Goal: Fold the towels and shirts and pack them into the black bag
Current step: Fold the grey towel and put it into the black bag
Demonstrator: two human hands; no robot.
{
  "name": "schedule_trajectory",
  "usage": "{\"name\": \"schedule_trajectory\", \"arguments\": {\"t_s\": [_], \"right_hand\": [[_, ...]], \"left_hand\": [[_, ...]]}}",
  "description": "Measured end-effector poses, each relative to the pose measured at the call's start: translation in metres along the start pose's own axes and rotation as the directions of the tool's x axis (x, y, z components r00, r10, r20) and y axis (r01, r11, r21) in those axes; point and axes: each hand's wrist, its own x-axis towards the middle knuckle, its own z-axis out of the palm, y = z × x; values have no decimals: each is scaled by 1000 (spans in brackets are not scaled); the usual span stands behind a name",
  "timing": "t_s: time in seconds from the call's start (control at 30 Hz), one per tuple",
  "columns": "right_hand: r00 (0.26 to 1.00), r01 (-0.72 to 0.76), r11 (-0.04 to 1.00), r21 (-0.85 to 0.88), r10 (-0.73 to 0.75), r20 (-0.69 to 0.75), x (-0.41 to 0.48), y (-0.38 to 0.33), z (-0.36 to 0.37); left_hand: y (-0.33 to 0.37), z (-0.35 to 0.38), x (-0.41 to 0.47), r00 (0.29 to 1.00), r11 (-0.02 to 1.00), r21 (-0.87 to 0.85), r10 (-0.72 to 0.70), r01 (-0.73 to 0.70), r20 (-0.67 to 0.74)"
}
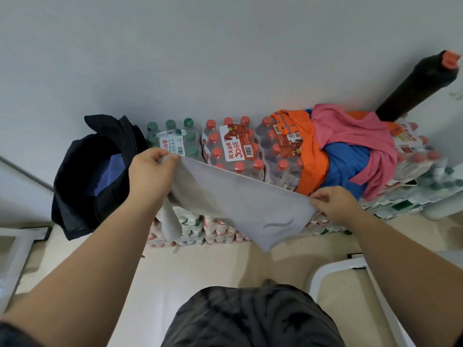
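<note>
A light grey towel (240, 201) hangs stretched in the air between my two hands, in front of the stacked water packs. My left hand (150, 171) grips its upper left corner. My right hand (333, 204) pinches its right edge lower down. The black bag (82, 186) stands open at the left against the wall, with a blue-purple cloth (110, 171) inside it. A heap of clothes lies on the packs at the right: an orange shirt (310, 156), a blue garment (348, 161) and a pink one (355, 131).
Shrink-wrapped packs of water bottles (233, 144) are stacked along the white wall. A black cylinder with an orange cap (423, 81) leans at the far right. White metal frames stand on the floor at the left (17, 254) and right (350, 269).
</note>
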Motion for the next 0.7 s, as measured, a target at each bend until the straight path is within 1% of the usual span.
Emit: {"name": "schedule_trajectory", "arguments": {"t_s": [0.1,0.17,0.23,0.33,0.43,0.53,0.63,0.7], "right_hand": [[997,-47,998,48,50,-65,-6,13,-8],[987,-42,992,123,60,-151,-8,16,-14],[970,-6,973,232,62,-236,-5,16,-26],[955,81,965,251,-2,-298,11,12,-57],[952,109,966,233,-35,-303,43,7,-95],[946,179,973,146,-130,-297,87,0,-138],[946,238,970,48,-220,-237,144,-5,-180],[957,238,971,-11,-237,-166,186,-12,-200]], "left_hand": [[-14,10,5,999,999,1,-38,38,32],[-20,20,7,997,998,16,-58,57,49],[-21,30,10,996,998,19,-68,68,49],[-12,44,20,997,998,16,-64,63,34],[9,63,39,1000,998,58,-13,13,4],[34,82,62,996,987,143,75,-68,-47],[57,99,91,985,957,264,146,-119,-88],[69,110,116,974,928,338,204,-160,-99]]}}
